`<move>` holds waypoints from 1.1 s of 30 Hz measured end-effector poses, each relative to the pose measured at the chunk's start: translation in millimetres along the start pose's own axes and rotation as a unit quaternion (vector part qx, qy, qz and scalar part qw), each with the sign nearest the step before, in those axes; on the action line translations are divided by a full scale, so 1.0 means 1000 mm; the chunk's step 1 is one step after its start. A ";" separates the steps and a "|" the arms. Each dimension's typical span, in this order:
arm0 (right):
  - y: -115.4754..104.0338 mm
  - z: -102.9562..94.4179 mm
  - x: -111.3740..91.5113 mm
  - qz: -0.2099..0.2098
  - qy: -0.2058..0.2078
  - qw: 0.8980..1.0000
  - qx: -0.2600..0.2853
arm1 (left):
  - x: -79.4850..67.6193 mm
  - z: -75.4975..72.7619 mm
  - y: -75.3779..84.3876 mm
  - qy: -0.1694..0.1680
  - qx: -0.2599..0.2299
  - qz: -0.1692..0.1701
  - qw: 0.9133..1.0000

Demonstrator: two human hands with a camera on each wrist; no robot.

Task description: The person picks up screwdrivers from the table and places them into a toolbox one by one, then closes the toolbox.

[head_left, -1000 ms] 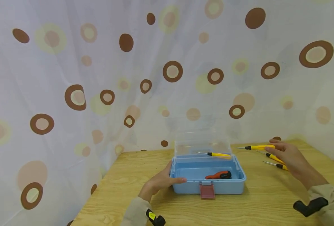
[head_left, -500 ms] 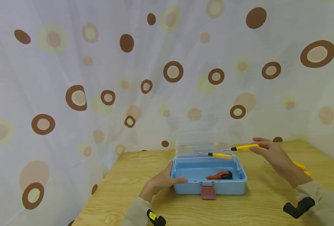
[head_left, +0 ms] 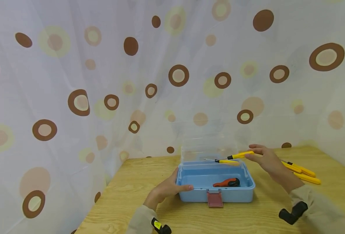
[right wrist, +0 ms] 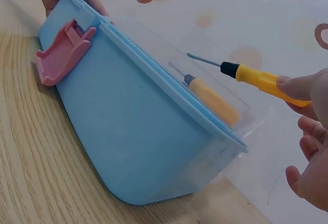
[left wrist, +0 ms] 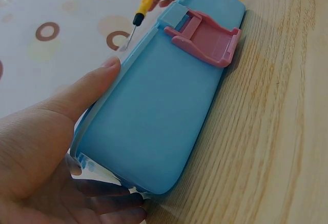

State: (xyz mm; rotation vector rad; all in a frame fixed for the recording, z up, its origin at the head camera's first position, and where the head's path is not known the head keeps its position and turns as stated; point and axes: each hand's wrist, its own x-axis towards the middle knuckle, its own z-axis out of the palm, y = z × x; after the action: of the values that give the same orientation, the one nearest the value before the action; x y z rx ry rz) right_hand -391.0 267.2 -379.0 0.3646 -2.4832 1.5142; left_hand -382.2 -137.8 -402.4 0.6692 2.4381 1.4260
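My right hand [head_left: 267, 161] pinches a yellow-handled screwdriver [head_left: 242, 155] between thumb and fingers, its shaft pointing left over the toolbox's back right corner. The light blue toolbox [head_left: 216, 194] stands with its clear lid [head_left: 208, 151] tipped back and its pink latch [head_left: 215, 199] hanging down. My left hand [head_left: 167, 184] grips the box's left end, thumb on the front rim and fingers at the side. A red-and-black handle [head_left: 226, 182] lies inside the box. Another yellow screwdriver [right wrist: 212, 101] shows through the clear lid; whether it lies in the lid or behind it, I cannot tell.
Several yellow-handled screwdrivers [head_left: 306, 177] lie on the wooden table [head_left: 131, 182] to the right, partly behind my right forearm. A dotted curtain [head_left: 149, 107] hangs along the table's back and left.
My right hand has carried its screwdriver leftwards from above the others on the right to the toolbox's back right corner. The left hand and toolbox have stayed in place.
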 end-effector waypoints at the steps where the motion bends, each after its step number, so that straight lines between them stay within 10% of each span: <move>1: -0.001 0.003 0.001 -0.002 -0.001 1.000 -0.005 | 0.000 0.000 0.000 0.000 0.000 -0.001 1.000; 33: -0.009 0.031 0.000 -0.033 -0.002 0.999 -0.038 | 0.003 0.001 -0.003 0.001 -0.002 0.003 1.000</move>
State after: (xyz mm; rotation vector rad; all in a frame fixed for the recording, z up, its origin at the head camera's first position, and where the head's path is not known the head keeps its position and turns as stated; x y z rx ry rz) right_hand -389.8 235.4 -385.5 0.4332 -2.4983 1.3907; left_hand -385.1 -136.8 -405.1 0.6757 2.4348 1.4348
